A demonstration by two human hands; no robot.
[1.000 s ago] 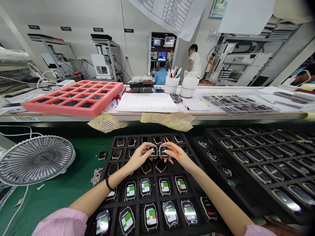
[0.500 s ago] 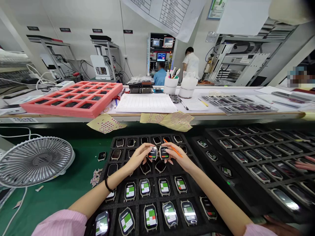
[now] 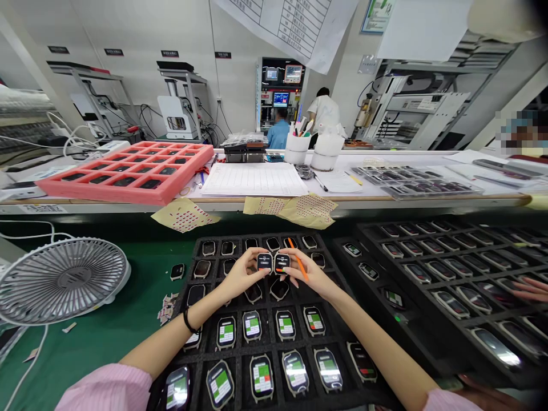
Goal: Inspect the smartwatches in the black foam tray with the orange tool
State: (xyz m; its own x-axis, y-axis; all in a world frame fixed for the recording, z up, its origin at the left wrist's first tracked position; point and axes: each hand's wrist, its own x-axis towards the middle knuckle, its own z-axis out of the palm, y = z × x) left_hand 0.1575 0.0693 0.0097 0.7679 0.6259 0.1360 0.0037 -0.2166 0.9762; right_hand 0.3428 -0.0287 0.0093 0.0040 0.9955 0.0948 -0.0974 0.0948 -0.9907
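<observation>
Well, at the far left of the frame a white desk fan (image 3: 64,281) stood on a green mat (image 3: 107,348), a white cable curving past it. Just right of the fan, a loose smartwatch (image 3: 177,272) and a small pile of paper scraps (image 3: 168,308) lay on the mat. Higher up, at the upper left of the tabletop (image 3: 192,191), sat a pink foam tray (image 3: 124,197) holding dark watch bodies. Next along came a ruled paper form (image 3: 254,180), with two white cups (image 3: 297,149) behind it, and yellow sticker sheets (image 3: 291,209) hung over the tabletop's front edge.

In the lower centre, a black foam tray (image 3: 268,325) carried rows of watches, many showing green and red screens. Over its upper rows, the left hand (image 3: 242,274) pinched one watch (image 3: 264,262) between thumb and fingers. The right hand (image 3: 310,277) pinched a second watch (image 3: 281,263) just beside the first, and an orange stick (image 3: 298,260) lay tucked against its fingers. A dark bracelet (image 3: 189,321) circled the left wrist. Further right stood a narrower black tray (image 3: 342,251) with a few watches, then a large black tray (image 3: 377,228), where a co-worker's fingers (image 3: 528,288) showed at the far right edge.
</observation>
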